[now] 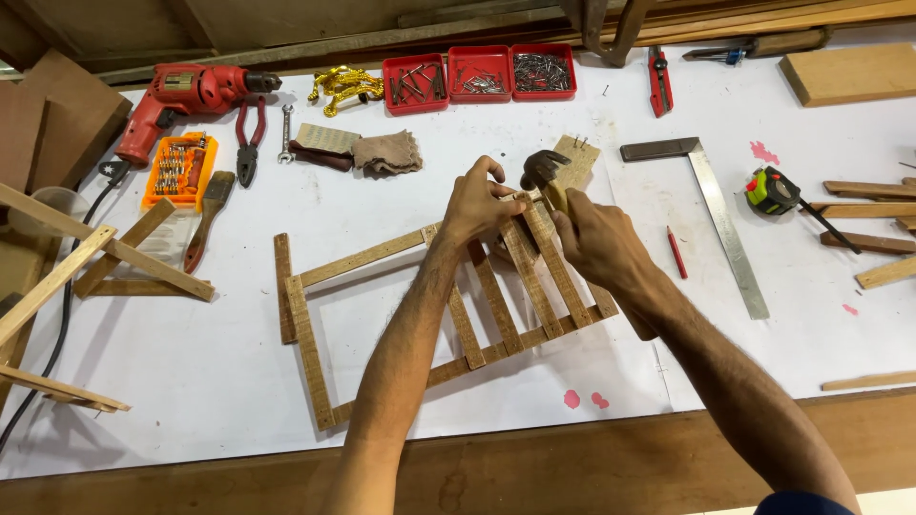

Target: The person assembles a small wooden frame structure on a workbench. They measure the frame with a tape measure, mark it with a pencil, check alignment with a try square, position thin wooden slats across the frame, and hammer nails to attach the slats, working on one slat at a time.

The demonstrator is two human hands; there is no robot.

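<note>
A wooden frame (315, 353) with several slats lies on the white-covered table (191, 362). My left hand (474, 202) pinches at the frame's top rail, fingers closed as if on a small nail that I cannot make out. My right hand (596, 243) grips the wooden handle of a hammer (544, 169), whose dark head hovers just above and right of my left fingers. A small wooden block (577, 157) with nails sticking up lies just behind the hammer head.
Three red trays of nails (480, 72) stand at the back. A red drill (181, 95), pliers (250, 133), orange bit set (179, 170) and brush (208, 215) lie left. A steel square (720, 219), red pencil (676, 253) and tape measure (773, 189) lie right, with wood strips (873, 210).
</note>
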